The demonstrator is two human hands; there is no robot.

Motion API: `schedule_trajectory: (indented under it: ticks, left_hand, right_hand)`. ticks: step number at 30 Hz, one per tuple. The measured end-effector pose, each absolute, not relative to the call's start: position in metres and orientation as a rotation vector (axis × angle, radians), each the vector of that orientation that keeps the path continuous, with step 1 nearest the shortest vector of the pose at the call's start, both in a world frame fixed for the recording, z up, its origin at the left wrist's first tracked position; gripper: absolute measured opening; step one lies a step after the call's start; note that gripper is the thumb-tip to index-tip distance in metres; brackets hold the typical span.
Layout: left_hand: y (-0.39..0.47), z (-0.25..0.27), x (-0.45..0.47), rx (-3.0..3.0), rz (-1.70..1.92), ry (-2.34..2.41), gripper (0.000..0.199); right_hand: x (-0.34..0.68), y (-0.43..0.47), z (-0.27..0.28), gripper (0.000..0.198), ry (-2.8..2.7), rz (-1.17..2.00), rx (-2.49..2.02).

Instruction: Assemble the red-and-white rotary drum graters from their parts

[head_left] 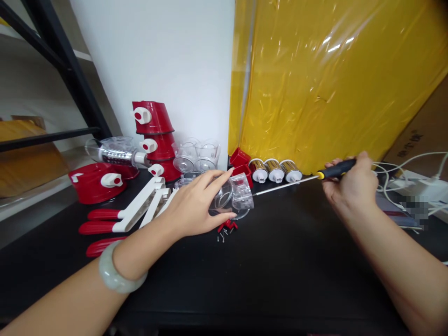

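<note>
On the black surface (280,266), seen from the head camera, the left hand (196,205) lay over a clear housing (234,193), fingers curled loosely around it. The right hand (350,186) gripped a screwdriver (315,178), its tip entering the housing. The long shaft could slip; loose screws (223,235) just beside it might scatter.

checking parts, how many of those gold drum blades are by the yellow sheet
3, in a row at the foot of the yellow sheet: left drum, middle drum, right drum. None seems hidden.
</note>
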State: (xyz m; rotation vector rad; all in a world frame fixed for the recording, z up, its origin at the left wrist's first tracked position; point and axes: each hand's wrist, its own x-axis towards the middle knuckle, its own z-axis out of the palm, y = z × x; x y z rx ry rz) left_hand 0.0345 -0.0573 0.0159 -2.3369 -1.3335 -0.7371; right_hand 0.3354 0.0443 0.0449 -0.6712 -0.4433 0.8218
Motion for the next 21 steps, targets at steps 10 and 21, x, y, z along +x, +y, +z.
schedule_trajectory:
  ticks: [10, 21]
  left_hand:
    - [-0.0581, 0.0169, 0.0347, -2.352, -0.745, -1.343, 0.085]
    - [-0.0578, 0.0168, 0.0362, -2.363, -0.795, -1.369, 0.083]
  right_hand:
    - [0.3382, 0.0471, 0.0444, 0.027, -0.463, 0.824, -0.657]
    - [0.3354, 0.0437, 0.0469, 0.028, -0.444, 0.803, -0.674]
